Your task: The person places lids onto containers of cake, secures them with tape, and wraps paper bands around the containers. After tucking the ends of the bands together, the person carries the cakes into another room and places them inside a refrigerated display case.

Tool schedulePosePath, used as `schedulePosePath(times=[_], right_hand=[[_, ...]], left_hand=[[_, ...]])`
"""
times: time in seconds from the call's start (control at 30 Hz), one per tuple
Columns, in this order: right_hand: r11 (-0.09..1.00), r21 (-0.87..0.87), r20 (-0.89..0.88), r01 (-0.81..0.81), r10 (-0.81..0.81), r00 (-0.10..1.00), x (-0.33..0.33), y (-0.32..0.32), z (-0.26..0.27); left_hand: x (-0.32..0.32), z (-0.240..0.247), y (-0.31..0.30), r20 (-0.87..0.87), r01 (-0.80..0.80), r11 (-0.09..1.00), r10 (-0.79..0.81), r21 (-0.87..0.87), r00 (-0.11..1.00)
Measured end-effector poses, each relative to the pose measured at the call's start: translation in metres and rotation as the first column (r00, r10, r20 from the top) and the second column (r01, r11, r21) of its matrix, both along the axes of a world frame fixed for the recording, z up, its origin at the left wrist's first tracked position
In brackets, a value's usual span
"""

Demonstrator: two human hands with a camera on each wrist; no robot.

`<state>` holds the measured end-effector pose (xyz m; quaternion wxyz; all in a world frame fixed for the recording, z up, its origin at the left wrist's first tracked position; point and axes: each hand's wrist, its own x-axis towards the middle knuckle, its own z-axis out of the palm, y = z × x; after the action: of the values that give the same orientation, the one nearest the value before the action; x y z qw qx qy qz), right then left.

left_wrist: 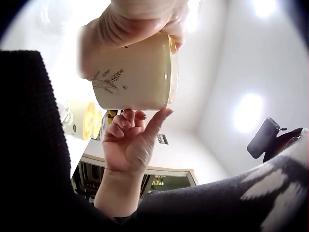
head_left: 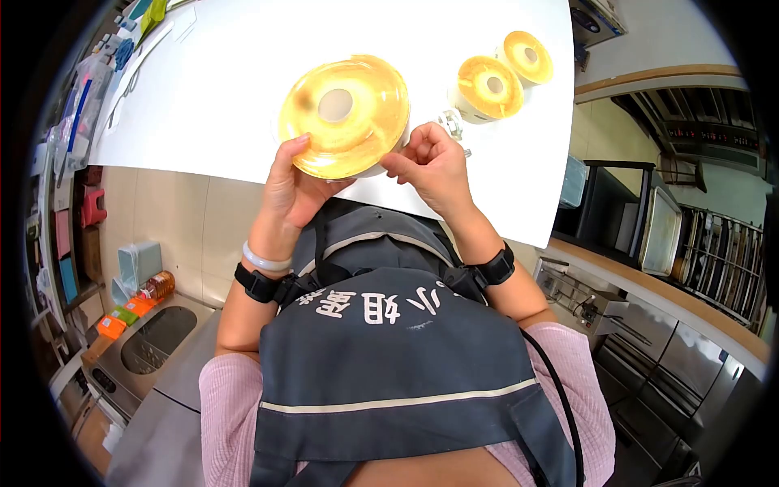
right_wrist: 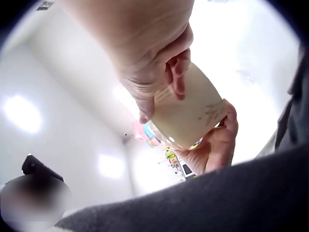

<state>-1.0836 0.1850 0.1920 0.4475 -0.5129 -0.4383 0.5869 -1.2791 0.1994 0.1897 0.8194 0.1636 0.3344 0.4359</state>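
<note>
My left hand (head_left: 296,185) holds a round cream-coloured cake tub (left_wrist: 137,77) with a wheat print. Its thumb lies over the rim and its fingers go round the side and underneath. A yellow ring cake with a pale round centre fills the tub's top (head_left: 324,146), under a glossy clear cover. At the opposite side is my right hand (head_left: 434,166), its thumb at the cover's edge and its other fingers curled against the tub wall. I cannot tell whether the right hand pinches anything. The tub is tilted over the table's near edge.
Two similar cake tubs (head_left: 487,96) stand on the white table (head_left: 219,89), to the right. Between them and the right hand lies a small clear plastic object (head_left: 450,123). Bags and boxes line a shelf (head_left: 73,122) on the left; a rack (head_left: 722,260) stands at right.
</note>
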Motion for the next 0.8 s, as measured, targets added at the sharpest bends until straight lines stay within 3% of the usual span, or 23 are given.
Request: schedulePosePath(times=[0.07, 0.2, 0.27, 0.3, 0.37, 0.4, 0.43, 0.5, 0.53, 0.6, 0.73, 0.8], right_hand=[[0.996, 0.088, -0.116, 0.024, -0.014, 0.993, 0.002, -0.001, -0.007], [0.995, 0.100, -0.085, 0.028, -0.019, 0.996, 0.008, -0.001, -0.016], [0.988, 0.127, 0.155, -0.085, 0.065, 0.986, 0.020, 0.000, -0.027], [0.982, 0.159, 0.367, -0.106, 0.041, 0.929, 0.034, 0.002, -0.039], [0.976, 0.116, 0.238, 0.185, -0.208, 0.949, 0.073, 0.010, -0.075], [0.978, 0.106, 0.590, 0.182, -0.209, 0.780, 0.098, 0.012, -0.085], [0.987, 0.107, 0.807, 0.123, -0.158, 0.568, 0.116, 0.009, -0.094], [0.999, 0.018, 0.940, 0.043, -0.032, 0.340, 0.134, 0.005, -0.115], [0.999, 0.022, 0.940, 0.046, -0.036, 0.341, 0.140, 0.007, -0.121], [0.999, -0.042, 0.873, 0.033, 0.020, 0.488, 0.146, 0.011, -0.128], [0.995, 0.100, 0.893, 0.011, -0.095, 0.441, 0.136, 0.022, -0.128], [0.925, -0.306, 0.703, 0.225, 0.060, 0.709, 0.131, 0.029, -0.125]], left_hand=[[0.001, 0.002, -0.001, 0.066, 0.000, 0.998, 0.004, -0.055, 0.998], [0.002, -0.002, 0.000, 0.067, 0.020, 1.000, -0.019, -0.014, 0.998], [0.004, -0.002, 0.000, 0.022, -0.006, 1.000, 0.006, -0.007, 1.000], [0.003, -0.001, 0.000, 0.023, 0.000, 1.000, 0.000, -0.006, 1.000], [-0.001, -0.001, -0.001, 0.084, -0.021, 1.000, 0.022, -0.019, 0.996], [-0.002, -0.003, 0.001, 0.093, -0.019, 1.000, 0.021, -0.019, 0.995], [-0.006, -0.005, 0.000, 0.109, 0.000, 1.000, 0.003, -0.027, 0.994], [-0.012, -0.008, 0.000, 0.120, 0.025, 0.999, -0.021, -0.033, 0.993], [-0.014, -0.011, 0.000, 0.130, 0.032, 0.999, -0.026, -0.042, 0.991], [-0.017, -0.018, -0.001, 0.137, 0.036, 0.998, -0.029, -0.052, 0.990], [-0.023, -0.026, -0.002, 0.157, 0.069, 0.996, -0.059, -0.062, 0.986], [-0.027, -0.028, -0.003, 0.176, 0.076, 0.995, -0.065, -0.061, 0.982]])
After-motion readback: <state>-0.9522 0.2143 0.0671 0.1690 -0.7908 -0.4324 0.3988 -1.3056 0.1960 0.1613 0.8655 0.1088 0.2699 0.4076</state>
